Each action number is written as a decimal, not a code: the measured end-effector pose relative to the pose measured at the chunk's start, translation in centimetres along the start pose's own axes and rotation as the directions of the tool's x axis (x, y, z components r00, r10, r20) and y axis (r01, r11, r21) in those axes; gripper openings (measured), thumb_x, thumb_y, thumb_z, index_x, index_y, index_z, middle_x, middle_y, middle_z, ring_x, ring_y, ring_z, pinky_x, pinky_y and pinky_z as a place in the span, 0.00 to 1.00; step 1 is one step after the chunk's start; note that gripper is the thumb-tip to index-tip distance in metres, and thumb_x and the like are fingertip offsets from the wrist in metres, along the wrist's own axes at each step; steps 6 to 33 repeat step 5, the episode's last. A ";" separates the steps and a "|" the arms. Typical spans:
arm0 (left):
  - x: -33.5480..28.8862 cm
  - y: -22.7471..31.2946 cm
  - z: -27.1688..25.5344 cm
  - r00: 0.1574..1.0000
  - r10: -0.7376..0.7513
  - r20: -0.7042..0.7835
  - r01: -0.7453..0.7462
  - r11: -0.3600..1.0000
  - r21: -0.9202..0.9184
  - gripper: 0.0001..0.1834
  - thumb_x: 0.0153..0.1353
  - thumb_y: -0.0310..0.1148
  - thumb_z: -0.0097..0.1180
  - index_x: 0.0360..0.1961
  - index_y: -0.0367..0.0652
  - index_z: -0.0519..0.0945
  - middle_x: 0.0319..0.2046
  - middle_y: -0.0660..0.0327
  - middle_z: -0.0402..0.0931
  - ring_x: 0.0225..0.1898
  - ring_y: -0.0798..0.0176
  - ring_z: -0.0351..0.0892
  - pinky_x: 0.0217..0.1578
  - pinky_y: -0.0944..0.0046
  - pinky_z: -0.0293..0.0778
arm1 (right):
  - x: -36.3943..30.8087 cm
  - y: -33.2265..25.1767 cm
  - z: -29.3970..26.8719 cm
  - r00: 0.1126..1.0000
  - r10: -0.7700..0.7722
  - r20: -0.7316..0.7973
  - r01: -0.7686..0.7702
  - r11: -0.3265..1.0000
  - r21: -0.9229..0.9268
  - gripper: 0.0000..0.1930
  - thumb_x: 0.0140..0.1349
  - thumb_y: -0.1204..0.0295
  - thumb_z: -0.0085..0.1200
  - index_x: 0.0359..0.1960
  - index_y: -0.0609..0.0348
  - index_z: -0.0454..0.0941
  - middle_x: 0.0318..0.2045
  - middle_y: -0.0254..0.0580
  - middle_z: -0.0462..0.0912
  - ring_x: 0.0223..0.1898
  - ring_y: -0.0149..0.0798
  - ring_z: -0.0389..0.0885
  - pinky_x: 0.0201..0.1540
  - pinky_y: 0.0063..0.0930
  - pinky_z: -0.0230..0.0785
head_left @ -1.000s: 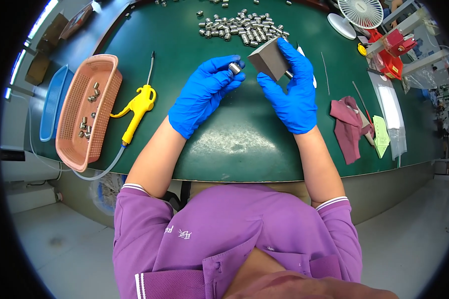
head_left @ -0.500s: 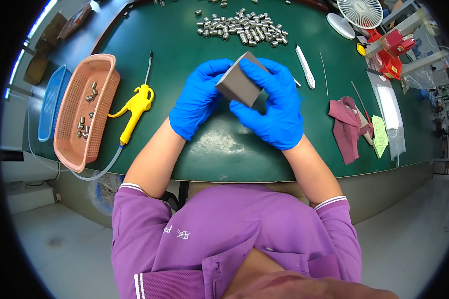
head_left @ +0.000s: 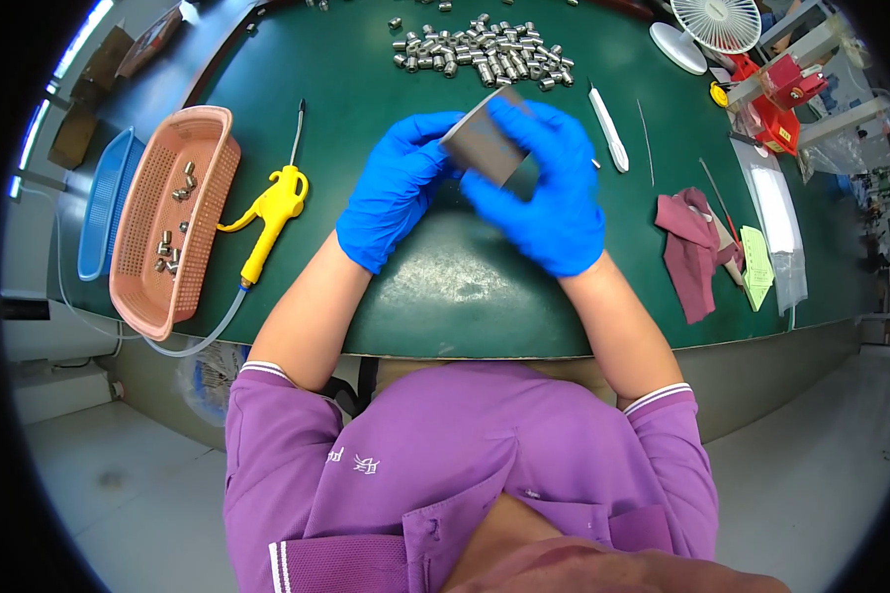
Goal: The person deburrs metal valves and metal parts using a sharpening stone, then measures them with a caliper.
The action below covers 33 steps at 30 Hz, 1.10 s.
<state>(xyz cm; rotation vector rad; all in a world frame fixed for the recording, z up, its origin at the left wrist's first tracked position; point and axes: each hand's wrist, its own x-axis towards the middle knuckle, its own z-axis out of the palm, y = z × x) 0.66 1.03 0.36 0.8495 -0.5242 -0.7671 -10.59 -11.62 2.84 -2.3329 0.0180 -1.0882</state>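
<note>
My right hand (head_left: pixel 554 198), in a blue glove, grips a flat grey-brown block like a sanding sponge (head_left: pixel 484 148), thumb below and fingers over its far side. The block tilts above the green table. Against its left edge is my gloved left hand (head_left: pixel 391 193), its fingers curled inward; their tips and whatever they pinch are hidden behind the block. Beyond both hands lies a heap of short metal cylinders (head_left: pixel 480 57). A small metal piece (head_left: pixel 596 163) shows just right of my right hand.
A pink basket (head_left: pixel 129 257) with several metal cylinders stands left, beside a blue basket (head_left: pixel 104 212) and a yellow air gun (head_left: pixel 279 203) with its hose. Rightward lie a white-handled tool (head_left: pixel 609 130), a thin rod (head_left: pixel 646 143), a maroon cloth (head_left: pixel 687 252) and green paper (head_left: pixel 756 267).
My right hand and the block have shifted slightly up, and the right hand is a little blurred. My left hand stays almost in place.
</note>
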 end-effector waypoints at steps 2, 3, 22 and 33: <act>-0.1 0.2 -0.4 0.999 -0.012 0.033 0.011 1.000 0.011 0.15 0.56 0.29 0.55 0.45 0.39 0.74 0.39 0.60 0.76 0.36 0.68 0.75 0.37 0.70 0.71 | 0.3 1.6 -0.6 0.996 0.072 -0.057 -0.071 0.997 0.029 0.31 0.40 0.65 0.65 0.50 0.50 0.71 0.43 0.48 0.71 0.45 0.47 0.71 0.49 0.35 0.64; 0.0 0.3 -0.4 0.998 -0.023 0.066 0.022 1.000 0.021 0.15 0.56 0.30 0.56 0.45 0.39 0.74 0.38 0.59 0.76 0.35 0.68 0.75 0.36 0.70 0.71 | 0.4 2.2 -0.7 0.983 0.145 -0.110 -0.139 0.988 0.060 0.30 0.40 0.66 0.65 0.50 0.51 0.71 0.42 0.47 0.71 0.44 0.45 0.71 0.48 0.34 0.65; 0.1 0.2 -0.2 0.999 -0.027 0.022 0.026 0.999 0.037 0.16 0.55 0.31 0.57 0.46 0.39 0.74 0.37 0.58 0.76 0.33 0.67 0.75 0.34 0.70 0.71 | 0.4 1.8 -0.8 0.988 0.117 -0.100 -0.107 0.989 0.104 0.29 0.43 0.66 0.65 0.51 0.52 0.70 0.42 0.46 0.72 0.45 0.45 0.72 0.49 0.32 0.65; 0.1 0.2 -0.2 0.999 -0.027 0.022 0.026 0.999 0.037 0.16 0.55 0.31 0.57 0.46 0.39 0.74 0.37 0.58 0.76 0.33 0.67 0.75 0.34 0.70 0.71 | 0.4 1.8 -0.8 0.988 0.117 -0.100 -0.107 0.989 0.104 0.29 0.43 0.66 0.65 0.51 0.52 0.70 0.42 0.46 0.72 0.45 0.45 0.72 0.49 0.32 0.65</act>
